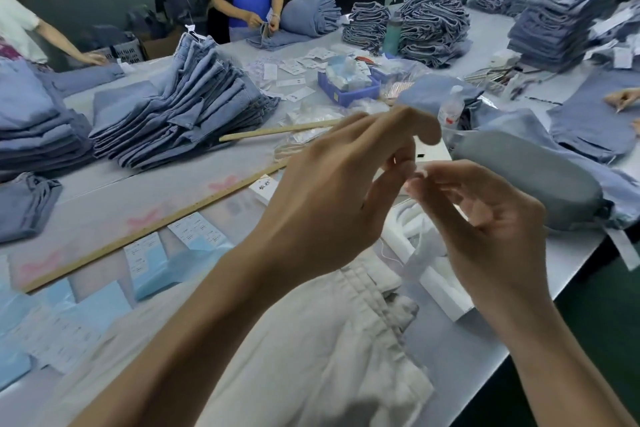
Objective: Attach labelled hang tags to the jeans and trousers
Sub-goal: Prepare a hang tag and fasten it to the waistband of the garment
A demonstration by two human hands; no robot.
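The hang tag [434,152] is pinched by the left hand [332,191] while its thin string (barely visible) is pinched by the right hand [485,218], best kept taut above the pale trousers [311,340] beneath both hands.

A white hang tag [433,152] with small black marks is standing just beyond the fingertips of both hands, mostly hidden behind them; cream trousers [311,340] are lying rumpled under the wrists, waistband toward the hands; folded blue jeans [530,173] are resting just right of the right hand [485,218]; more hang tags [298,80] are lying scattered well beyond the left hand [332,191].
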